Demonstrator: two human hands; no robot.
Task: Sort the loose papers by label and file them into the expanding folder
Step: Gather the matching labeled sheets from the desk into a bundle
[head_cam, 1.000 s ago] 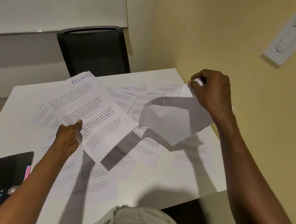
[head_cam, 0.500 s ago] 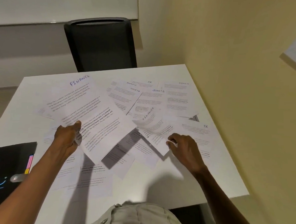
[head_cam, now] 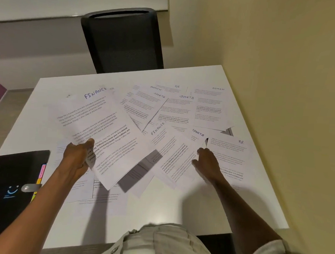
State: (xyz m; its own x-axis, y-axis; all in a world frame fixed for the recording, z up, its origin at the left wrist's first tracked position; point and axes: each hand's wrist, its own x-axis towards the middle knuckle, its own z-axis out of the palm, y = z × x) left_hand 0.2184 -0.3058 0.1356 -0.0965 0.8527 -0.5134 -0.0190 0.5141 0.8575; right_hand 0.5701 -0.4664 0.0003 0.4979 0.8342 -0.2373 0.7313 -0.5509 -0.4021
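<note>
Right hand (head_cam: 207, 164) lowered, seemingly pressing a FINANCE sheet (head_cam: 173, 156), left hand (head_cam: 76, 157) gripping raised FINANCE page (head_cam: 104, 127), heading far-right.

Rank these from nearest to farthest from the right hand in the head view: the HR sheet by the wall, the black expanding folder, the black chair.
From the right hand:
1. HR sheet, just beyond the fingertips, on the wall side.
2. Black chair, across the table, at its far edge.
3. Black expanding folder, at the table's left near corner.

Labelled papers (head_cam: 175, 111) lie scattered; black folder (head_cam: 10, 186) closed leftward.
</note>
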